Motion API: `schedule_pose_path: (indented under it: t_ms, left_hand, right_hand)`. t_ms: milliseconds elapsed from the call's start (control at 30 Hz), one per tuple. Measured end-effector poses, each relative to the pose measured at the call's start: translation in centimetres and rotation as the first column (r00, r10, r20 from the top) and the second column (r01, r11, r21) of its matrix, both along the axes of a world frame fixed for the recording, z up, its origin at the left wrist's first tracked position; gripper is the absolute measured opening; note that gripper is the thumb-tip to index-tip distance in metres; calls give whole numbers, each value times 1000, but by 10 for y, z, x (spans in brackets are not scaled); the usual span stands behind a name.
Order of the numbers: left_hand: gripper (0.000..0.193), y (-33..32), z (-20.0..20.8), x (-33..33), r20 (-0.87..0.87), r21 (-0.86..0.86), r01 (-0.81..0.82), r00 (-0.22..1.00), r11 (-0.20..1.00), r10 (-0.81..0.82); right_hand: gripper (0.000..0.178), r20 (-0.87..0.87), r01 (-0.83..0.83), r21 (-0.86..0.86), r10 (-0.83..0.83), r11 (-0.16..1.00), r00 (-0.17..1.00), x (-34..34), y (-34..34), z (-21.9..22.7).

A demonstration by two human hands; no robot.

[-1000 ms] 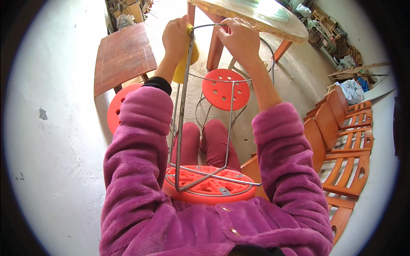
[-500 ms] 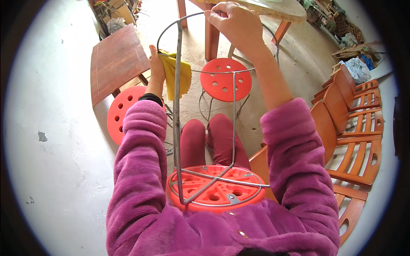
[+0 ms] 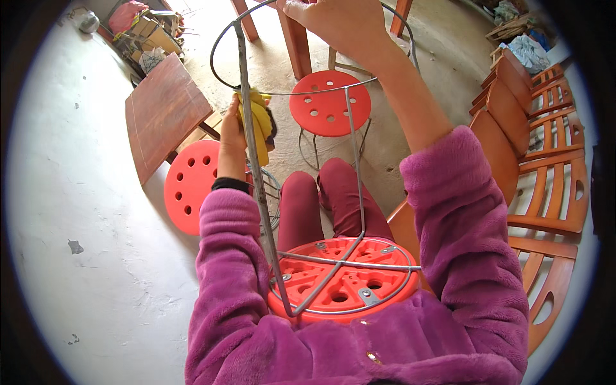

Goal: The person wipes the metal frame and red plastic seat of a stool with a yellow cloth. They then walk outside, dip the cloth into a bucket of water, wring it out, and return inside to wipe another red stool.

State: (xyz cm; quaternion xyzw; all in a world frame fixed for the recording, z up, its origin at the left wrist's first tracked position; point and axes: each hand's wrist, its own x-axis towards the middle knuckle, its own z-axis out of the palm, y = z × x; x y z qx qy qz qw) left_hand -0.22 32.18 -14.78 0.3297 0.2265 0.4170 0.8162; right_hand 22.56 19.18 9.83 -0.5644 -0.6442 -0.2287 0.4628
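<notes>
As upturned red stool (image 3: 314,276) is resting seat-down on lap (image 3: 299,208), L hand (image 3: 232,131) is clutching yellow cloth (image 3: 260,131) nr its ring (image 3: 212,58); R hand (image 3: 343,29), apart from L, is showing at ring's far side, fingertips cropped, can't tell grip.

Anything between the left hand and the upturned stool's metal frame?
Yes, the yellow cloth, bunched in the left hand by the frame. Nothing else visible intervenes; whether skin also touches metal is unclear.

lap (image 3: 299,218): flipped stool (image 3: 350,279)
left: second stool (image 3: 196,186), board (image 3: 168,115) just beyond
ahead: third stool (image 3: 330,102)
right: whole row of chairs (image 3: 504,147)
</notes>
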Motion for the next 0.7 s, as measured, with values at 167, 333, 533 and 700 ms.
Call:
schedule_pose_path:
  t_ms: [167, 333, 533, 700]
  left_hand:
    - [20, -39, 53, -18, -182, 440, -490, 772, 753, 609]
    - [23, -81, 46, 51, -566, 778, 42, 480, 627, 670]
    - [29, -20, 10, 134, -349, 721, 692, 322, 33, 880]
    - [22, 0, -35, 120, -529, 479, 866, 159, 139, 834]
  right_hand:
    - [23, 41, 19, 40, -21, 999, 999, 1, 5, -4]
    - [22, 37, -45, 26, 44, 999, 998, -16, 5, -2]
    - [24, 10, -5, -93, 6, 996, 1000, -29, 7, 1]
    - [24, 128, 15, -23, -12, 1000, 992, -24, 21, -8]
